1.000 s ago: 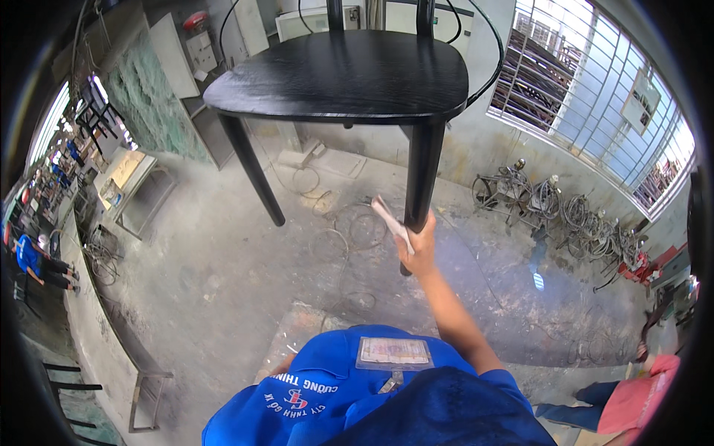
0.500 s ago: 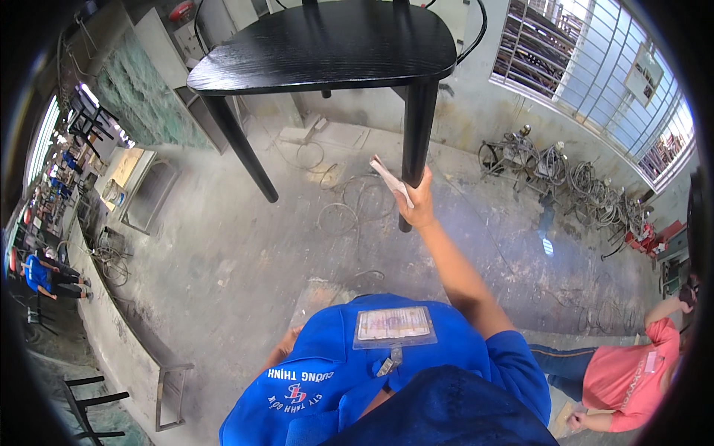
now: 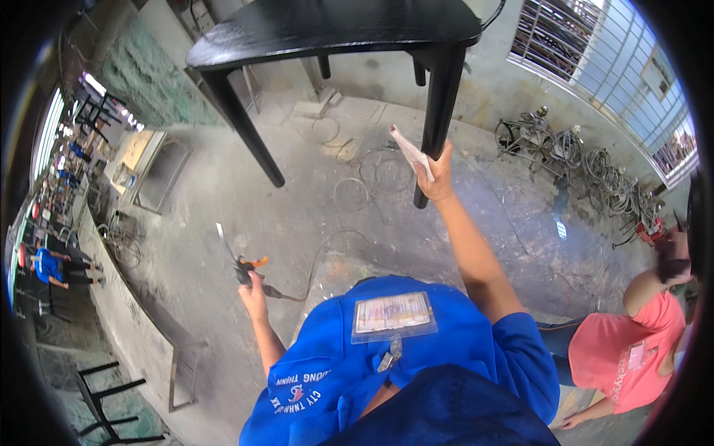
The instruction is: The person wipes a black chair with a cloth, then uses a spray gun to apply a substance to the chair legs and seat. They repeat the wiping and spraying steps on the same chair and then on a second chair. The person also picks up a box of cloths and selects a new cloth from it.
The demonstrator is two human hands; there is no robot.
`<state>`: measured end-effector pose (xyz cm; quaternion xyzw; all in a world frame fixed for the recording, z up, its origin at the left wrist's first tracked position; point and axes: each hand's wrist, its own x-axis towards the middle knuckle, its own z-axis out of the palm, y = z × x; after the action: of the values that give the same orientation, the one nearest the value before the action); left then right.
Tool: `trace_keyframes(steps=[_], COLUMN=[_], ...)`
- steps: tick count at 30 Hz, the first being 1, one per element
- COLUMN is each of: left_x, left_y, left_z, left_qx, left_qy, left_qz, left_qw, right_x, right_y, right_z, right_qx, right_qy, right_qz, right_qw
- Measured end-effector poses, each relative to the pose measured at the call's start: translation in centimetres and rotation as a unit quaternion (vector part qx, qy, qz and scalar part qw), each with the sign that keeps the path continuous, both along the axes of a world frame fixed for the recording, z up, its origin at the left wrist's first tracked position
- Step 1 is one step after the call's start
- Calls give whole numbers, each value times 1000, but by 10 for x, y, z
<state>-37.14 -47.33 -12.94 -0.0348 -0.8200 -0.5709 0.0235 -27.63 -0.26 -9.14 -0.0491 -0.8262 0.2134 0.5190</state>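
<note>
A glossy black wooden chair point(image 3: 335, 31) fills the top of the view, its legs pointing down toward me. My right hand point(image 3: 440, 177) is closed around the lower part of the right front leg point(image 3: 444, 100). Between that hand's thumb side and the leg sits a folded whitish-pink sheet point(image 3: 409, 150); whether it is paper or cloth I cannot tell. Lower left, my left hand point(image 3: 255, 294) grips an air blow gun point(image 3: 245, 270) with an orange trigger and a thin nozzle pointing away from me. A hose point(image 3: 314, 271) runs from its handle toward my body.
Coiled hoses point(image 3: 372, 175) lie on the concrete floor. Several spray guns and hoses point(image 3: 595, 167) line the right wall below a barred window point(image 3: 595, 52). A person in a pink shirt point(image 3: 625, 353) stands close at right. A wooden-topped table point(image 3: 137, 160) and a long bench point(image 3: 134, 305) are at left.
My left hand, earlier mostly hidden beside my body, has come forward with the air blow gun. The view has shifted, and my right hand stays on the chair leg.
</note>
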Motion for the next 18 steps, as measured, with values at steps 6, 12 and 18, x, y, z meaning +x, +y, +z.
trace_keyframes(steps=[6, 12, 18], left_x=[-40, -56, -129], left_y=[15, 59, 105], left_z=[80, 210, 299], left_qx=[247, 299, 99], left_qy=[94, 224, 280], left_qz=[-170, -351, -143], left_qw=[949, 859, 944], right_x=[10, 13, 17], right_y=[-8, -12, -15], right_z=[2, 5, 7], right_qx=[23, 18, -25], right_qy=[26, 25, 6], right_qz=[-35, -37, -45], right_qw=[999, 999, 999])
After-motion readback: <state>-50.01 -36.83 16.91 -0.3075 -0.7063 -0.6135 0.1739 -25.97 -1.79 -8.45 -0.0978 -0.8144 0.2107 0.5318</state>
